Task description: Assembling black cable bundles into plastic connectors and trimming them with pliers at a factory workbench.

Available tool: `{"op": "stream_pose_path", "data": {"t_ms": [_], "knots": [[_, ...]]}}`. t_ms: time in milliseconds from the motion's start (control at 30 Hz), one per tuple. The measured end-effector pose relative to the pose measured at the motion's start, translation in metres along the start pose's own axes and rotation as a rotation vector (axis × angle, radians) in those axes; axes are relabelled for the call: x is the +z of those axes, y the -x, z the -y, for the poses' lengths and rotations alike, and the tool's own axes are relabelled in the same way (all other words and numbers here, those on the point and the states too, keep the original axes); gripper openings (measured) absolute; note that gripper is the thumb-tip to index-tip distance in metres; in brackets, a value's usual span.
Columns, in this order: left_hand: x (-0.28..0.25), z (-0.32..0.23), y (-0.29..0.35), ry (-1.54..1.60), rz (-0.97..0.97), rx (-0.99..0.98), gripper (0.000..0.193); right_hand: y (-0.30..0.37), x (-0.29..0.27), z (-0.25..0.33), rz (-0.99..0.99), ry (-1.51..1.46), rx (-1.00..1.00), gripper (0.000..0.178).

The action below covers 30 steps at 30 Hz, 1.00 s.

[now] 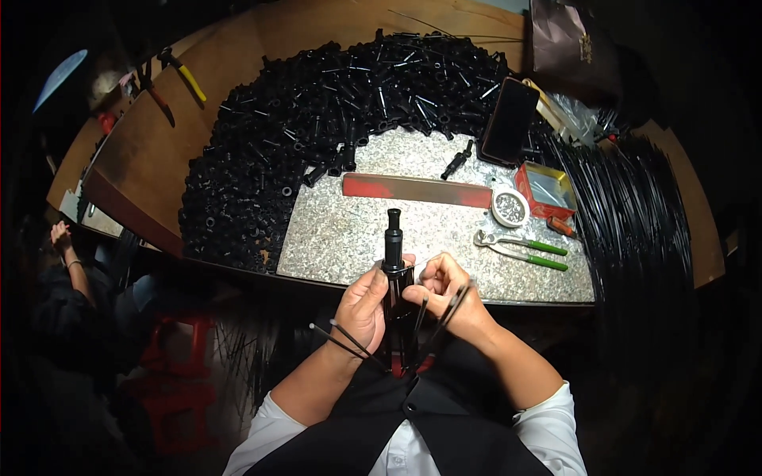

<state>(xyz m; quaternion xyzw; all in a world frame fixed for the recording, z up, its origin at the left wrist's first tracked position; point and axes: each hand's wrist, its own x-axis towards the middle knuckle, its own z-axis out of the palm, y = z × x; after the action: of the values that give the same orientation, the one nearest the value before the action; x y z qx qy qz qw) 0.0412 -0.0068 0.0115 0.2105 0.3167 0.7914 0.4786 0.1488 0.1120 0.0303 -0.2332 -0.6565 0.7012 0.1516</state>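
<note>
My left hand (pixel 361 316) is closed around the lower part of a black stepped plastic tube (pixel 394 238), which stands upright over the table's near edge. Several thin black rods (pixel 346 339) fan out below the tube, like umbrella ribs; some cross in front of my wrists. Close by on the right, my right hand (pixel 460 305) has its thumb and fingers pinched together beside the tube's collar. A fine light wire (pixel 419 264) seems to run from the collar to those fingertips. Where the rods join the tube is partly hidden by my fingers.
A large heap of black tubes (pixel 341 111) curves around the speckled slab (pixel 317 238). Upon the slab lie a red bar (pixel 417 190), a white cup (pixel 510 208) of small bits, green-handled pincers (pixel 520 247) and a red tin (pixel 548 194). Black rods (pixel 635 206) overhang at right. Another person's hand (pixel 60 236) shows left.
</note>
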Motion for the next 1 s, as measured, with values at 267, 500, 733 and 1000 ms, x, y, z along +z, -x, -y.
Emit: {"op": "stream_pose_path", "data": {"t_ms": [267,500,733,1000], "knots": [[-0.003,-0.001,-0.001,-0.045,0.017,0.049,0.041,0.005,0.01,-0.001,0.158,-0.08,0.008,0.013],[-0.008,0.002,-0.003,0.081,0.043,0.013,0.04,0.009,0.014,-0.001,0.106,-0.099,-0.046,0.016],[-0.008,0.002,-0.002,0.095,0.003,-0.024,0.044,0.008,0.01,-0.004,0.165,-0.072,-0.048,0.019],[-0.006,0.01,-0.001,0.034,-0.045,0.103,0.037,0.007,0.014,-0.01,0.042,0.024,-0.112,0.021]]}}
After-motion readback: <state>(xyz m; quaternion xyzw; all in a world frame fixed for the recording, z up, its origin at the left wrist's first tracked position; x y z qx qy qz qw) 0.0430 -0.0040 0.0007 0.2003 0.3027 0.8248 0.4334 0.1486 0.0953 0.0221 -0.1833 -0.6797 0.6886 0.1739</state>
